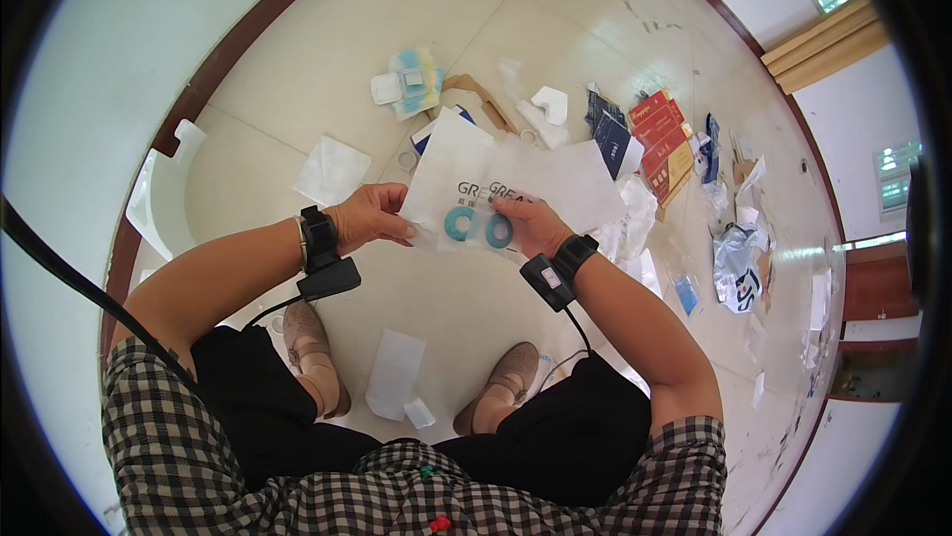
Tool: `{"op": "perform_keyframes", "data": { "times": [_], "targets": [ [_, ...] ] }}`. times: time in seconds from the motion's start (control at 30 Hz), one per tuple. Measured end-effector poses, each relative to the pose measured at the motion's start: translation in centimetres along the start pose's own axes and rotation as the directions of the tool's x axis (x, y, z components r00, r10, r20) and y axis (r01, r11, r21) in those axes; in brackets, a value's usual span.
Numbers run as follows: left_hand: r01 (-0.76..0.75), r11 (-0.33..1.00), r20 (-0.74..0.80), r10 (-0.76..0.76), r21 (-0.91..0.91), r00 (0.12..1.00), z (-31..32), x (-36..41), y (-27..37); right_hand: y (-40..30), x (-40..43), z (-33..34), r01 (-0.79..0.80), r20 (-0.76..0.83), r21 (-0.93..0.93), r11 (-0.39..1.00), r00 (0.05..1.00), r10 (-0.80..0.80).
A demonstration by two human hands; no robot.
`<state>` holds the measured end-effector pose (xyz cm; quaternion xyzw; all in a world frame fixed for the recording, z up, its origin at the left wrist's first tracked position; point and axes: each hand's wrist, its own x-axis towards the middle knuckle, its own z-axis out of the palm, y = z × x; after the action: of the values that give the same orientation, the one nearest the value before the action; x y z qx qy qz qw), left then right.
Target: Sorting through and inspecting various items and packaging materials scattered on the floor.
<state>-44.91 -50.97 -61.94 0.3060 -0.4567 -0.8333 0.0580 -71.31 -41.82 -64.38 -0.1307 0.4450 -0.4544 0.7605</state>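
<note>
Two thin white printed bags or sheets (576, 179), overlapping in the middle, are spread between my hands above the tiled floor. Each bears dark lettering and a teal ring. At the lower left corner, my left hand (375, 218) pinches the left one between thumb and fingers. My right hand (532, 223) holds the overlapping part from the right, its thumb on top and the other fingers partly hidden behind the translucent material. Whether the material is paper or plastic, I cannot tell. Both wrists wear black straps with small black boxes.
Flattened red and gold cartons (658, 138), a dark blue box (611, 142) and a grey plastic bag (736, 268) lie to the right. A white square sheet (332, 170) is at the left. Between my shoes are a white sheet (396, 372) and a small white piece (419, 413).
</note>
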Motion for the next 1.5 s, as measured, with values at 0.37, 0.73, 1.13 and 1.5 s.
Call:
{"op": "perform_keyframes", "data": {
  "times": [0.37,0.73,1.13,1.5],
  "targets": [
    [0.157,0.988,0.067,-0.157,0.004,0.985,1.3,-0.1,0.9,0.2,-0.9,1.7,0.065,-0.024,-0.119,0.991,0.997,-0.069],
    [0.197,0.978,-0.218,-0.177,0.075,0.960,0.7,1.2,0.2,0.6,-0.1,1.5,0.078,-0.135,-0.098,0.992,0.987,-0.090],
    [0.019,0.997,-0.127,-0.028,-0.072,0.992,1.5,1.4,-0.2,1.4,0.3,2.3,0.090,-0.121,-0.028,0.996,0.988,-0.093],
    [0.012,1.000,-0.298,-0.008,0.012,0.955,0.6,1.6,-0.4,1.9,0.3,0.6,0.049,-0.132,-0.157,0.986,0.989,-0.070]
  ]
}}
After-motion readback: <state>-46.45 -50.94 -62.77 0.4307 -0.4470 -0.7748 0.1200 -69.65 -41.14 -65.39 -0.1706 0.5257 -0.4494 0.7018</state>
